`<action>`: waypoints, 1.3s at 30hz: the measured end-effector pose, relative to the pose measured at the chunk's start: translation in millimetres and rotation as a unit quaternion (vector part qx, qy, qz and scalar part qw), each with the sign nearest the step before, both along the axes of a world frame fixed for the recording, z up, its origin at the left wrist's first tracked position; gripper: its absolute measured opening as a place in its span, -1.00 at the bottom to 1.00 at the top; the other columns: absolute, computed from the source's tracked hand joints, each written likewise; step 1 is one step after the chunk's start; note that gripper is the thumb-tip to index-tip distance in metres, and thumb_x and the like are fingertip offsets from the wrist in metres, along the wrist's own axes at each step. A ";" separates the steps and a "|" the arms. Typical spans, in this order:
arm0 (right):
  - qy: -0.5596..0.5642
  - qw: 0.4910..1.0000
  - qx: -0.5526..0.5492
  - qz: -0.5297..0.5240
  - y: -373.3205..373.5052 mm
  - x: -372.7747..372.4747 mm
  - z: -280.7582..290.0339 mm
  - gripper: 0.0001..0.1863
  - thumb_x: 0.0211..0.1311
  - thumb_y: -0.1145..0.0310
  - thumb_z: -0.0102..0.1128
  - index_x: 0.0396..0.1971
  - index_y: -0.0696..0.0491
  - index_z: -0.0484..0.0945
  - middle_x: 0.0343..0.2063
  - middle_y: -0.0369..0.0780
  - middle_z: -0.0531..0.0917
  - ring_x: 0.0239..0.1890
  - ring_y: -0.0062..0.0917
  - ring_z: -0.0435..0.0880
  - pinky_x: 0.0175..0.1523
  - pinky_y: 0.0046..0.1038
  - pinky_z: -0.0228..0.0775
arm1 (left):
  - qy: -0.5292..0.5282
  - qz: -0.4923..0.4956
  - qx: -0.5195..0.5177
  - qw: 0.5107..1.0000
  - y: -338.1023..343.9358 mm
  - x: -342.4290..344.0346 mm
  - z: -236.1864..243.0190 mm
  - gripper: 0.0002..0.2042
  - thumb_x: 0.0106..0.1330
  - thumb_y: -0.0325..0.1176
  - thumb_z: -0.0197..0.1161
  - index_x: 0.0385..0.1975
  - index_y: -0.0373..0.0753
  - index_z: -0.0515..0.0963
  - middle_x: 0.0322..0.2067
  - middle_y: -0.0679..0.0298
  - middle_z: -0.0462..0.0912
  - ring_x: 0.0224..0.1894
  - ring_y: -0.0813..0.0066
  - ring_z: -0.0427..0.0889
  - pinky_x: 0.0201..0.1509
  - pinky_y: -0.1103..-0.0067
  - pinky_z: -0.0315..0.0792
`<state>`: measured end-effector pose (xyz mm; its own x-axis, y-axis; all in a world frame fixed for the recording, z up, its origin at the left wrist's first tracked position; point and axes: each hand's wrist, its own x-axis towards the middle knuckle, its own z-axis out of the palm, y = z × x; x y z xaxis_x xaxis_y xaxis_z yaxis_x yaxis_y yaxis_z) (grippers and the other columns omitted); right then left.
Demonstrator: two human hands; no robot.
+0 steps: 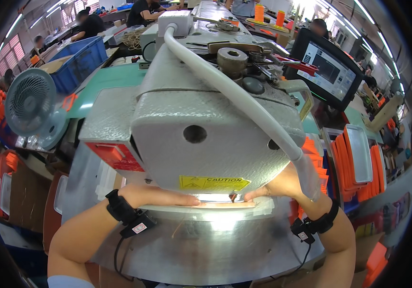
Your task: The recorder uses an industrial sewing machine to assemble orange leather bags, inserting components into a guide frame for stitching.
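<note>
Under the front of a grey sewing machine head (206, 125) lies a pale, flat piece (263, 207) with a light orange strip along its middle, lit brightly by the machine's lamp. My left hand (155, 196) holds its left part, the thumb stretched along the near edge. At the right end my right hand (280, 185) grips it, thumb tip close to the small dark part beneath the machine head. Both hands' other fingers are mostly hidden behind the machine. The piece rests on a shiny metal work plate (206, 254).
A thick white hose (230, 91) runs down beside my right hand. Stacked orange pieces with pale panels (354, 158) stand at the right, below a screen (323, 67). To the left are a fan (31, 101) and a blue crate (79, 62). Other people sit farther back.
</note>
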<state>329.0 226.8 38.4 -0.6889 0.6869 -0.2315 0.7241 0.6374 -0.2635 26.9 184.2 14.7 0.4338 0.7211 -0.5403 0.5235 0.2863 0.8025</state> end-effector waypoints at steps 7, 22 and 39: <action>-0.007 0.999 0.042 0.025 -74.6 13.6 -14.6 0.29 -0.27 -0.35 0.37 0.23 0.47 0.16 0.24 0.23 0.30 0.31 -0.05 0.34 0.41 0.26 -0.17 | 0.236 -0.184 0.343 0.890 -73.2 11.7 -30.2 0.12 0.11 0.43 0.13 0.44 -0.40 -0.05 0.46 -0.17 -0.14 0.54 0.00 -0.20 0.36 -0.28 -0.44; 0.052 0.998 0.043 -0.011 -82.6 26.0 -35.9 0.17 0.04 -0.22 0.32 0.38 0.35 -0.02 0.44 0.15 -0.07 0.45 -0.13 0.12 0.39 0.35 -0.28 | 0.355 0.116 0.479 0.795 -104.8 -24.6 1.3 -0.46 0.16 -0.25 0.34 0.12 -0.38 0.47 0.14 -0.05 0.47 0.19 -0.05 0.41 0.20 0.23 0.33; 0.210 0.968 0.061 -0.124 -90.4 -24.9 -48.9 -0.40 0.09 0.43 0.30 0.13 0.36 0.35 -0.44 0.06 0.59 -0.37 -0.07 0.61 -0.25 -0.22 0.43 | 0.061 0.361 0.332 0.869 -143.7 -69.1 -26.4 -0.57 0.30 -0.47 0.12 0.18 -0.38 0.42 -0.05 0.05 0.55 -0.09 0.34 0.56 -0.08 0.52 0.46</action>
<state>304.1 136.4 -10.5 -0.5146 0.8480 0.1265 0.7040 0.5021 -0.5023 -42.1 40.5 -11.7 -0.2917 0.9523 0.0893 0.4925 0.0695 0.8675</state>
